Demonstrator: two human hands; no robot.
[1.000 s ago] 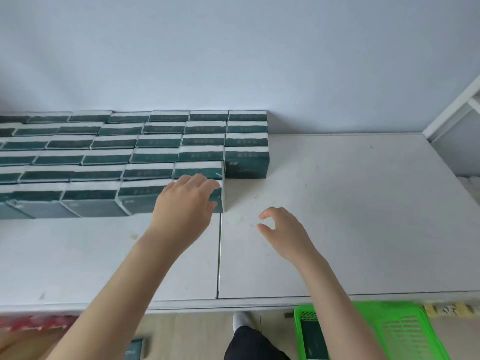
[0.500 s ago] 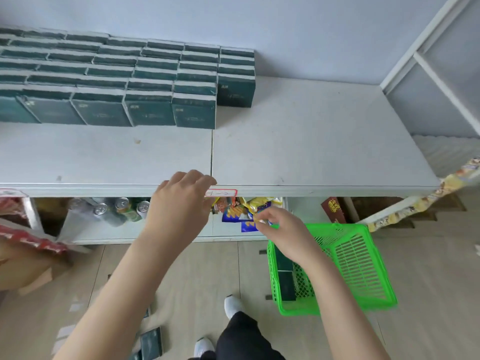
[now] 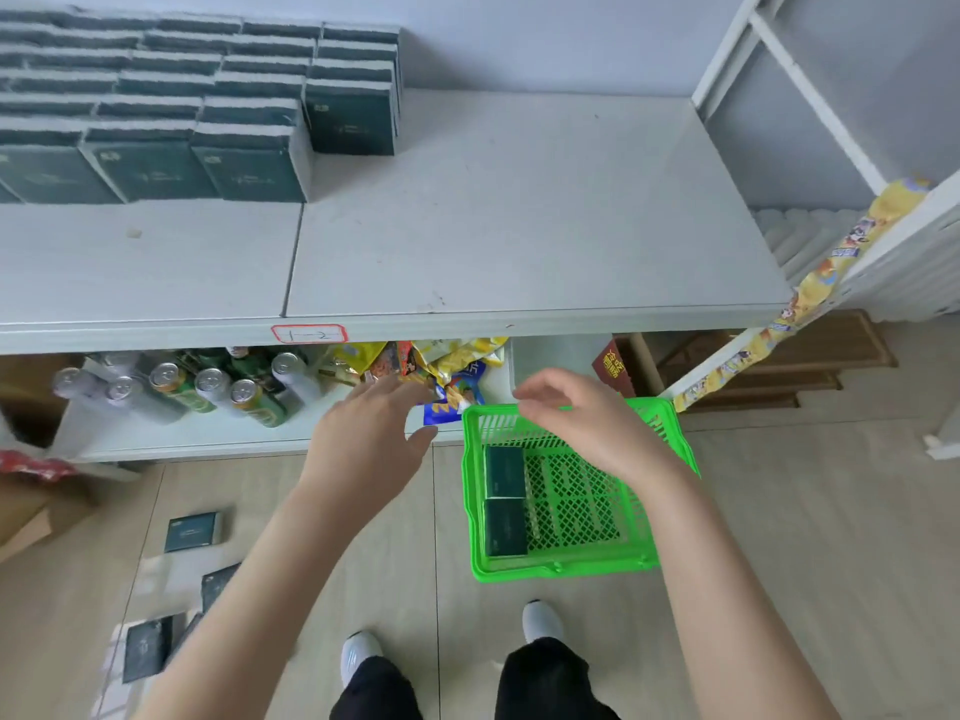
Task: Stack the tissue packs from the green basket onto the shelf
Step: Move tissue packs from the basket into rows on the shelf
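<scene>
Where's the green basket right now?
Head view, right of centre: the green basket sits on the floor under the right hand, two tissue packs along its left wall.

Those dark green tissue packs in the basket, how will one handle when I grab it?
Probably light and slightly squashy: the tissue pack looks like soft-wrapped paper. Its flat, boxy shape, like the stacked packs, should sit steady, not roll.

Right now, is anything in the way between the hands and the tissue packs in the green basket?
Nothing visible is. The green basket has no lid, and the two tissue packs lie bare along its left wall. The right hand is over the basket, empty; the left hand is beside it, empty too.
</scene>
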